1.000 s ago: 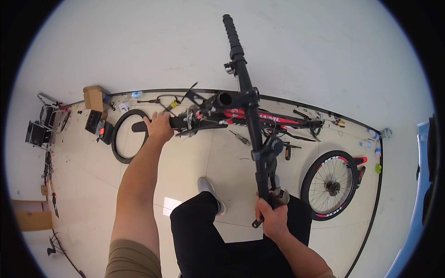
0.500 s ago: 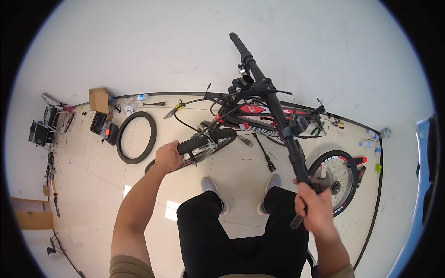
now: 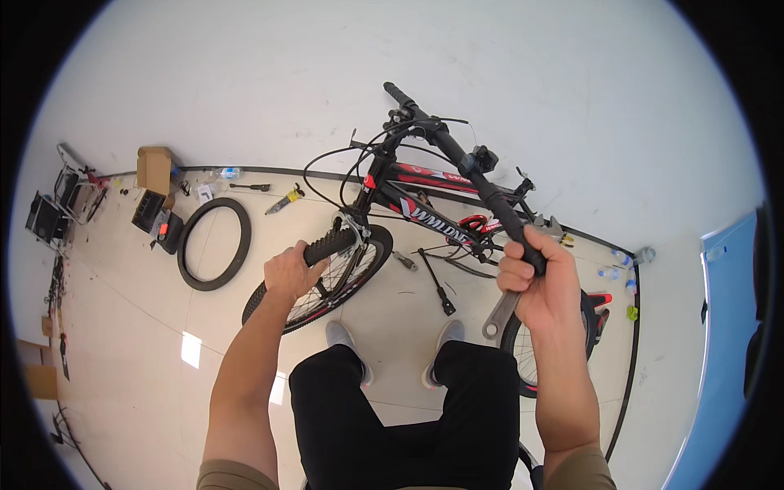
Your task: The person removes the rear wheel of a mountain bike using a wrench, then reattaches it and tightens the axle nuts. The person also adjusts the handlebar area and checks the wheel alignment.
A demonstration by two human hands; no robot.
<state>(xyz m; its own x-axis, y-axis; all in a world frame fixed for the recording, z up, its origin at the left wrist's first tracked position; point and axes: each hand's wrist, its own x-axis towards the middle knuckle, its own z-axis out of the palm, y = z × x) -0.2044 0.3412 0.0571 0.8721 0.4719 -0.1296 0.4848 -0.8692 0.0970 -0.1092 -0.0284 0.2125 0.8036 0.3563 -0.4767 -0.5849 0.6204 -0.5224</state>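
A black and red bicycle stands in front of me beside the white wall. My left hand is wrapped over the knobby tyre of its front wheel. My right hand is closed around the rubber grip at the near end of the handlebar. Held in that same hand is a grey wrench, whose holed handle end sticks out below the fingers. Past the knuckles its wide jaw end shows. Behind my right wrist, a detached wheel lies on the floor.
On the left floor lie a loose tyre, an open cardboard box, a black case and a yellow-ended tool. A black long-handled tool lies beyond my feet. Plastic bottles sit along the right wall.
The handlebar has swung away from me and lower, with my right hand and the wrench going along. My left hand stays on the front tyre. The whole view has shifted slightly.
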